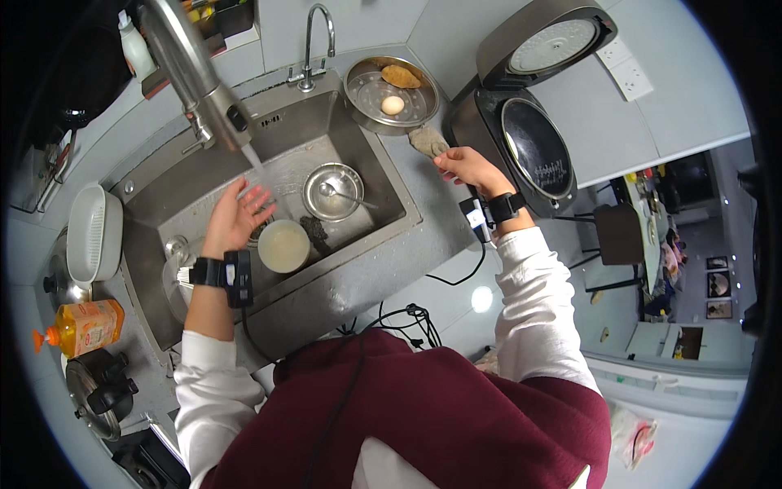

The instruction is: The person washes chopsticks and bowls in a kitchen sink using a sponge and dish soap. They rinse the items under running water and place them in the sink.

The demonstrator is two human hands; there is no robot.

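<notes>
Water runs from the metal pull-out faucet [223, 113] into the stainless steel sink [305, 150]. Beside that stream is my left hand [239, 211], palm up with its fingers apart and holding nothing. Below its fingers stands a round container of cloudy liquid [284, 246], next to a dark scrubber [314, 234]. A metal bowl [317, 194] with a spoon [342, 194] sits in the basin. On the counter to the right, my right hand [470, 171] pinches the near edge of a crumpled grey-beige cloth [426, 140].
Behind the cloth, a steamer tray [360, 116] holds an egg [392, 105] and a sweet potato [401, 77]. An open rice cooker [476, 122] stands to the right. Left are a white drainer basket [85, 244], an orange soap pump bottle [90, 328] and a pot [101, 391]. Cables [415, 315] hang below the counter.
</notes>
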